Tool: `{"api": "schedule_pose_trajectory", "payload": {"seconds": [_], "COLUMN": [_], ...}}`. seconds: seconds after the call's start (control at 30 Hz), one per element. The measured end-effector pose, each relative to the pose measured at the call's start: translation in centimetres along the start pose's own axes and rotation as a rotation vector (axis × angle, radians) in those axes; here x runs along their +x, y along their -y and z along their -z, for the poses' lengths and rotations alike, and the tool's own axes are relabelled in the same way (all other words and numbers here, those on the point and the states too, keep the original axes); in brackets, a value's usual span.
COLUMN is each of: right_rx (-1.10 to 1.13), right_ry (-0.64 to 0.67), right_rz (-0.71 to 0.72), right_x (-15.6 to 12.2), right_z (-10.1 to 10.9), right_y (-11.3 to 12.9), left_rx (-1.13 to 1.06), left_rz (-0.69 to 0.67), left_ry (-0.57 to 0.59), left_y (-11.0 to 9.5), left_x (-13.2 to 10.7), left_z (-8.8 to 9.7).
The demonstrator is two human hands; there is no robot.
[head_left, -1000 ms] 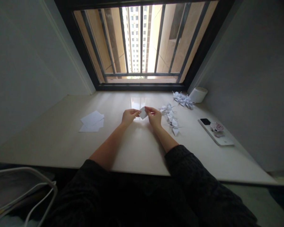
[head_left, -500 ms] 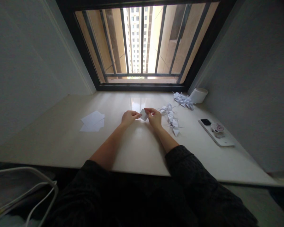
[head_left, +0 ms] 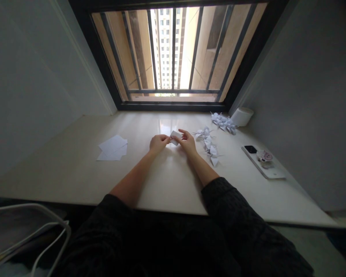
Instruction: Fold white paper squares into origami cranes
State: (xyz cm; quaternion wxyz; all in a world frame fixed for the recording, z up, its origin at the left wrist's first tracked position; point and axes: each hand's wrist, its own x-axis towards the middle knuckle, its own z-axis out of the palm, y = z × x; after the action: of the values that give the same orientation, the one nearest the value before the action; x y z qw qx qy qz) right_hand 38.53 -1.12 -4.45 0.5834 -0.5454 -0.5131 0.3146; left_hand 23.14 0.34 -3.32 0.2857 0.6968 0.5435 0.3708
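A small folded piece of white paper [head_left: 175, 135] is held up between my hands, above the middle of the white sill. My left hand [head_left: 159, 144] pinches its left corner between thumb and fingers. On the other side, my right hand [head_left: 187, 142] has its thumb on the paper's lower right part, while the index finger is raised off the top edge. Just right of that hand lies a row of folded paper cranes [head_left: 209, 144]. Sheets of white paper [head_left: 113, 148] lie loosely overlapped to the left of my left hand.
More paper cranes [head_left: 223, 122] are heaped at the back right, against a white cup-like container [head_left: 242, 116]. A phone [head_left: 262, 163] with a round grip lies by the right wall. Beyond the sill [head_left: 167, 184] stands a barred window. White cables [head_left: 40, 209] hang at the lower left.
My right index finger has lifted off the paper and its thumb has slid over the paper's face. The left hand has shifted very slightly right, keeping its pinch.
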Motion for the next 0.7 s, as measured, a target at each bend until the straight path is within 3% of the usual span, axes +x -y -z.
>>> {"api": "schedule_pose_trajectory", "payload": {"seconds": [0.17, 0.37, 0.7], "right_rx": [0.13, 0.184, 0.189], "right_ry": [0.022, 0.215, 0.204], "right_rz": [-0.128, -0.116, -0.112], "right_x": [-0.07, -0.48, -0.61], "right_z": [-0.02, 0.09, 0.32], "right_y": [0.06, 0.76, 0.4], "left_rx": [-0.048, -0.096, -0.144], "left_rz": [0.014, 0.008, -0.075], "left_ry": [-0.036, -0.022, 0.109], "left_y": [-0.45, -0.53, 0.02], "left_x": [-0.03, 0.05, 0.51], "left_z": [0.19, 0.21, 0.61]}}
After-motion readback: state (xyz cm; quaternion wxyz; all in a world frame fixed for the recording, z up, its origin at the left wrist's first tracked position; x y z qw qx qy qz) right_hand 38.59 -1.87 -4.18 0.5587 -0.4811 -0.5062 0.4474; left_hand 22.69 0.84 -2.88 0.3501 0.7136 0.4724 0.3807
